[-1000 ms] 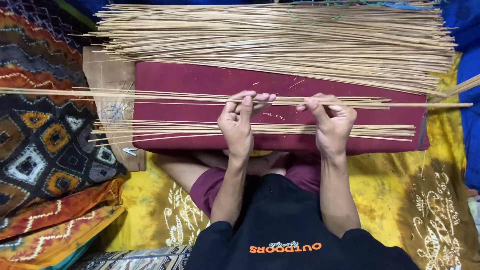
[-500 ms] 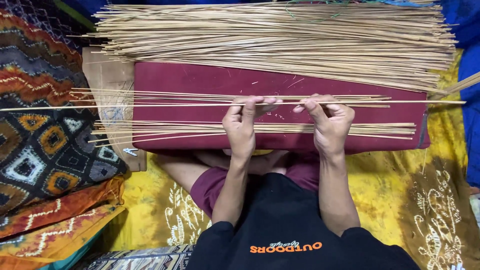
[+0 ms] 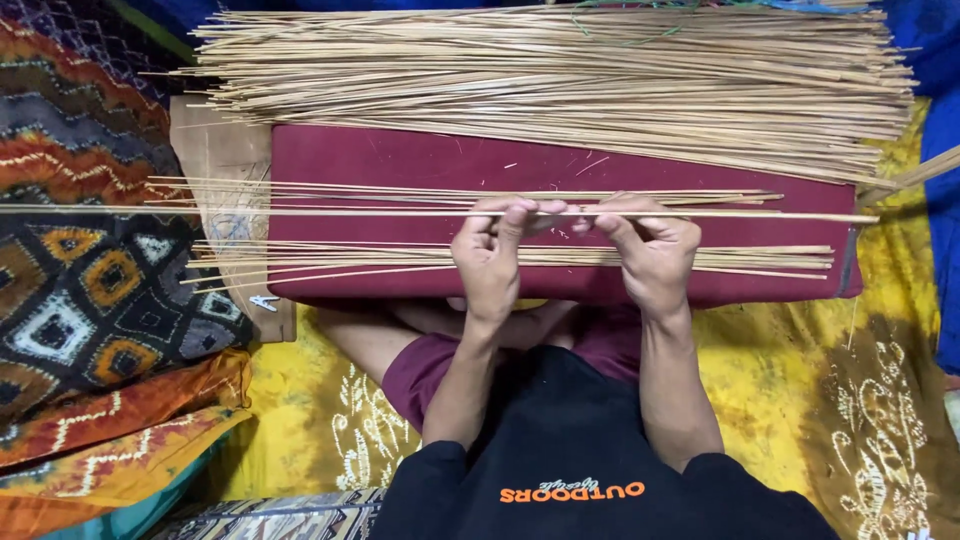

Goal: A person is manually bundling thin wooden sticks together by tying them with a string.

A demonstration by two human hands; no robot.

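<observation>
A long thin bamboo stick point(image 3: 300, 212) lies crosswise over a maroon padded board point(image 3: 380, 160). My left hand point(image 3: 490, 258) and my right hand point(image 3: 652, 252) both pinch this stick near its middle, fingertips almost touching. A few more sticks point(image 3: 330, 190) lie just beyond it on the board. A flat row of sticks point(image 3: 330, 256) runs under my wrists along the board's near side. Beyond the board sits a big pile of the same sticks point(image 3: 560, 80).
A wooden plank point(image 3: 225, 150) sticks out under the board's left end. Patterned batik cloths point(image 3: 90, 300) lie to the left, yellow batik cloth point(image 3: 820, 400) covers the floor, and blue fabric point(image 3: 940, 200) lies at the right edge. My crossed legs are under the board.
My two hands have drawn closer together along the held stick, and the stick has slid a little to the left.
</observation>
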